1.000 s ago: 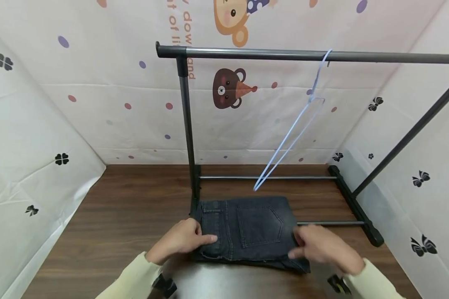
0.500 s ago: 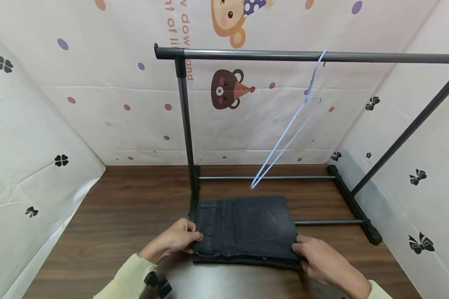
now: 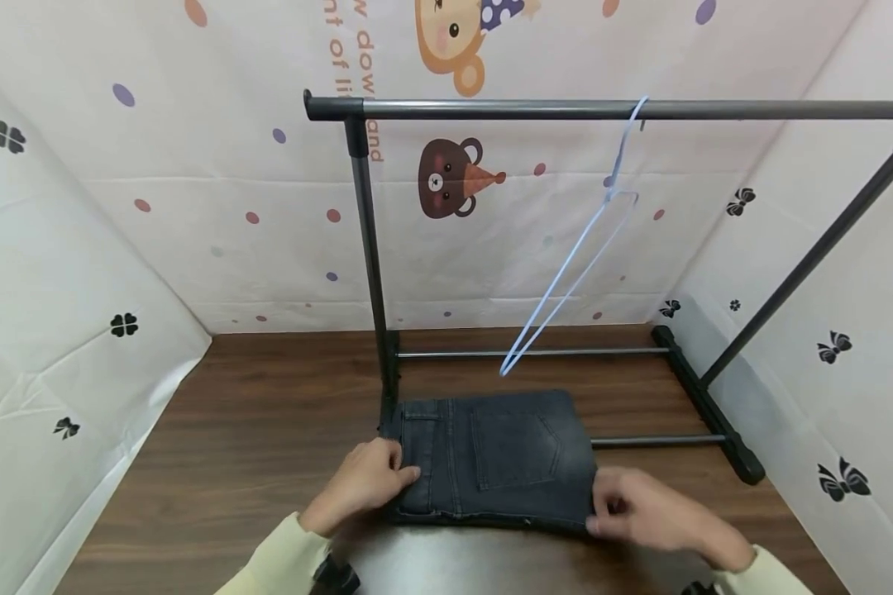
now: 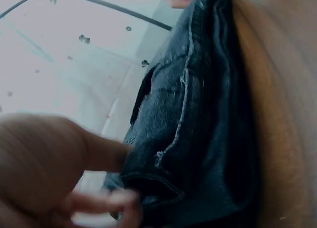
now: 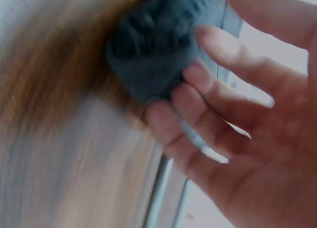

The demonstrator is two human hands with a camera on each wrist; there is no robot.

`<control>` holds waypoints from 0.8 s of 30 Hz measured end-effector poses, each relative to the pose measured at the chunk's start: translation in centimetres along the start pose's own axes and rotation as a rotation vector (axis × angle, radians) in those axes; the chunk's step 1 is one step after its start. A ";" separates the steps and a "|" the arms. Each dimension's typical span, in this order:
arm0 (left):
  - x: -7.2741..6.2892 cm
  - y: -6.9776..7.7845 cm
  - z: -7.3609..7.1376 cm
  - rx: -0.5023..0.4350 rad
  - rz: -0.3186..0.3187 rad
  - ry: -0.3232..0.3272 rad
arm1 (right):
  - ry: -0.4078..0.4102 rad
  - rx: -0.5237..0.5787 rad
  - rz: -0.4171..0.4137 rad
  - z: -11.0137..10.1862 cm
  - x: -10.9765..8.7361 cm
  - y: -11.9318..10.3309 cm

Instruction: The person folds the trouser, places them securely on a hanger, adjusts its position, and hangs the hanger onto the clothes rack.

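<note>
A pair of dark jeans point(image 3: 513, 454) lies folded into a rectangle on the floor, its pocket side facing up. At its left end is my left hand point(image 3: 360, 486), the thumb lying over the edge. The left wrist view has the layered front edge of the jeans point(image 4: 171, 104) close up, with the thumb and a blurred finger of my left hand point(image 4: 44, 163) beside the corner. My right hand point(image 3: 643, 511) touches the right end. Seen from the right wrist, the loosely bent fingers of my right hand point(image 5: 252, 104) rest against the folded end of the jeans point(image 5: 153, 54).
A dark metal clothes rack point(image 3: 491, 109) stands over and behind the jeans, its lower bars near the floor. One light blue hanger point(image 3: 565, 281) hangs from the top rail. Patterned white sheets point(image 3: 268, 248) enclose the wood-look floor point(image 3: 283, 397) at the back and sides.
Both hands have shifted along the ends of the jeans. The lower layer that stuck out at the front right now lies nearly even with the top. The hanger stays on the rail.
</note>
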State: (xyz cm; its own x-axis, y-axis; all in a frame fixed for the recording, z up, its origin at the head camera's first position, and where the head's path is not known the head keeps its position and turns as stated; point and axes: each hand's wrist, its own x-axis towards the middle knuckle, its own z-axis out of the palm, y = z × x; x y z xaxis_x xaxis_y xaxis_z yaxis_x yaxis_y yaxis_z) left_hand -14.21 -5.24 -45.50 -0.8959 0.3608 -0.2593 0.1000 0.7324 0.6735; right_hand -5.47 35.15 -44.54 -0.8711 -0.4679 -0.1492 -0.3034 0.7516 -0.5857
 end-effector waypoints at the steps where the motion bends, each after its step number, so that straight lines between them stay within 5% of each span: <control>1: 0.2 0.2 0.1 0.051 -0.010 0.060 | 0.033 0.048 0.063 -0.3 0.3 0.4; 4: 0.8 0.8 0.2 0.114 -0.040 0.171 | 0.126 0.171 0.312 -0.6 1.5 1.3; 9: 1.1 0.9 0.1 0.044 -0.043 0.193 | 0.198 0.400 0.566 0.4 3.8 1.9; 16: 1.5 0.7 1.1 -0.083 -0.014 0.252 | 0.301 0.449 0.615 0.7 5.5 2.0; 24: 1.3 0.4 1.2 -0.010 -0.028 0.280 | 0.320 0.448 0.613 0.8 5.9 2.2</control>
State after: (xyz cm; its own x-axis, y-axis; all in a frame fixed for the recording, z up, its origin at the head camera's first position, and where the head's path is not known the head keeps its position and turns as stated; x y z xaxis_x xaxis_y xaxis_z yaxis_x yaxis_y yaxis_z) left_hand -14.82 -3.74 -46.42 -0.9831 0.1661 -0.0769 0.0711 0.7338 0.6756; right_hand -10.96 33.68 -47.36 -0.9204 0.1710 -0.3516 0.3858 0.5420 -0.7466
